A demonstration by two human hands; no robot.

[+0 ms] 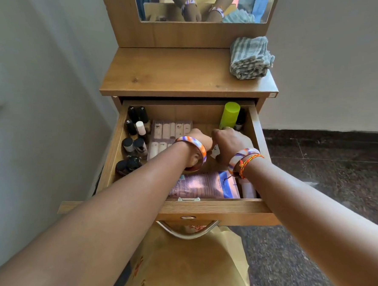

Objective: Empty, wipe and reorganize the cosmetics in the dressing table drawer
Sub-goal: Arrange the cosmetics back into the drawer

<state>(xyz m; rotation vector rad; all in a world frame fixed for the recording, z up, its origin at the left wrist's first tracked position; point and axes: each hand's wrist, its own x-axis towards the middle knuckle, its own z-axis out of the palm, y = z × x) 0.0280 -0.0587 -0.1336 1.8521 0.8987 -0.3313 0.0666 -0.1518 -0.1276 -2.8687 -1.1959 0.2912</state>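
The wooden drawer [257, 127] is pulled out and holds cosmetics. Dark nail polish bottles [136, 132] stand along its left side. Pale pink tubes [171, 129] lie in rows at the back middle. A lime green bottle [229, 115] and a small dark bottle [239, 119] stand at the back right. A pink and blue packet [204, 186] lies at the front. My left hand [200, 142] and my right hand [230, 143] meet in the drawer's middle, both closed around a small white labelled item [215, 151], mostly hidden.
A folded grey striped cloth [250, 58] lies on the right of the dressing table top [168, 73]. A mirror [204, 5] stands behind. Below the drawer's metal handle [189, 231] hangs tan fabric [186, 264]. White walls flank the table; dark speckled floor [329, 167] lies right.
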